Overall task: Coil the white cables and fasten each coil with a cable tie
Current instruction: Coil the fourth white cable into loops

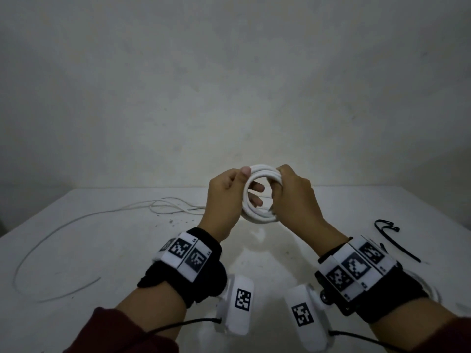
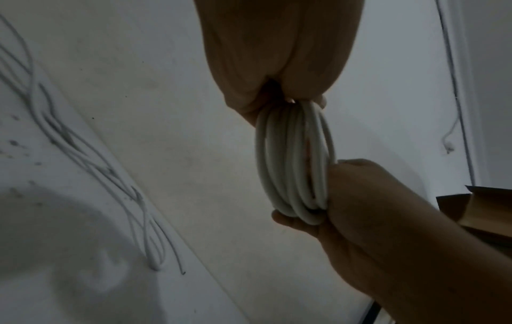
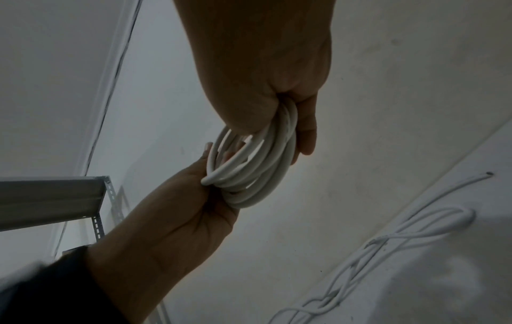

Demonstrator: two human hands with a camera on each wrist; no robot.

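Note:
A white cable wound into a coil of several loops is held upright above the white table. My left hand grips its left side, thumb on top and fingers through the ring. My right hand grips its right side with fingers curled around the loops. The left wrist view shows the coil edge-on between both hands; the right wrist view shows the coil the same way. Black cable ties lie on the table at the right.
More loose white cables trail over the table's left part, also seen as loose cables and loose cables. A grey metal shelf bracket is on the left side. A brown cardboard edge shows on the right.

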